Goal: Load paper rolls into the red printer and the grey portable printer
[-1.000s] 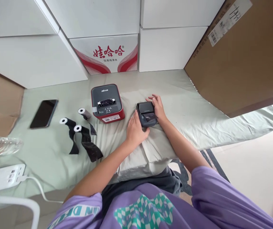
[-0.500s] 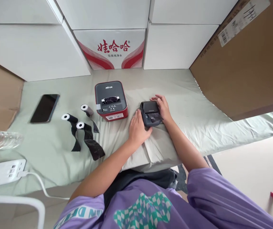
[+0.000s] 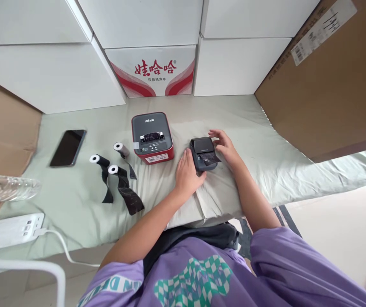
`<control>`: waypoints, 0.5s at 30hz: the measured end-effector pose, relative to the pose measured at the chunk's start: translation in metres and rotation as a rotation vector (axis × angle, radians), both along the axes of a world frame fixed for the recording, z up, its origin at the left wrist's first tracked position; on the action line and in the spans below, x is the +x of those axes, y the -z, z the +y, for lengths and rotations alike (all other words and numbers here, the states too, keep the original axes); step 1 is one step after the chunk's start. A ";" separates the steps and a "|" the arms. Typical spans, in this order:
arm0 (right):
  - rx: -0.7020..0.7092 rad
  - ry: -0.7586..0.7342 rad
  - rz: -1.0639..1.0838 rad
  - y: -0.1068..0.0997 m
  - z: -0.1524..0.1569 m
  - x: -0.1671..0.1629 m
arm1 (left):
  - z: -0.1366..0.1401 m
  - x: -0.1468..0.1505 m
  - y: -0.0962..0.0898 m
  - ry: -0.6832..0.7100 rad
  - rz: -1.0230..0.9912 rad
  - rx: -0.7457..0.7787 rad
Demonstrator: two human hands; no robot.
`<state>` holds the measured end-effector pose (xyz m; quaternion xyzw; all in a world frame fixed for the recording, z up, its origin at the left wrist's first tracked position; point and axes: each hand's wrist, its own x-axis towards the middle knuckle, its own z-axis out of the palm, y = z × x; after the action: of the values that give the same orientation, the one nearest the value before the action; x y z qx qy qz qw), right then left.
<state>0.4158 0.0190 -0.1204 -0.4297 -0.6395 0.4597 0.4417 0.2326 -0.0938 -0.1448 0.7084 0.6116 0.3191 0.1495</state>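
Observation:
A small dark portable printer (image 3: 204,149) lies on the pale green cloth, with a black paper strip (image 3: 209,159) sticking out of its front. My left hand (image 3: 187,175) grips its left side, fingers along the edge and thumb at the front corner. My right hand (image 3: 226,147) is open just beyond the printer's right side, fingers loosely curved and apart. To the left stands a larger red-and-black printer (image 3: 153,138), black paper showing in its slot. Farther left are three paper rolls: a pale one (image 3: 122,149), a black one (image 3: 102,161) and another black one (image 3: 119,172), their tails unrolled.
A phone (image 3: 68,148) lies at the left, near a clear plastic bottle (image 3: 13,188) and a white power strip (image 3: 10,232) with a plugged-in cable. White boxes (image 3: 154,72) line the back. A large cardboard box (image 3: 326,94) stands at the right.
My right hand has moved off the portable printer's right edge and opened slightly. My left hand keeps its hold. The whole view has shifted a little.

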 end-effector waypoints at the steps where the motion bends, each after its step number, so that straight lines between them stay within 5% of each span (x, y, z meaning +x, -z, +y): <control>1: -0.040 -0.059 0.000 -0.001 0.001 0.002 | 0.000 0.000 0.000 0.001 -0.003 0.004; 7: -0.125 -0.130 0.104 -0.006 0.001 0.006 | -0.001 0.000 0.000 0.002 -0.021 0.006; 15: 0.072 0.245 0.044 0.000 0.002 -0.003 | 0.000 0.000 -0.001 0.004 -0.014 -0.014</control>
<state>0.4125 0.0214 -0.1209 -0.4784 -0.5881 0.3885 0.5237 0.2330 -0.0940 -0.1439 0.7065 0.6111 0.3194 0.1592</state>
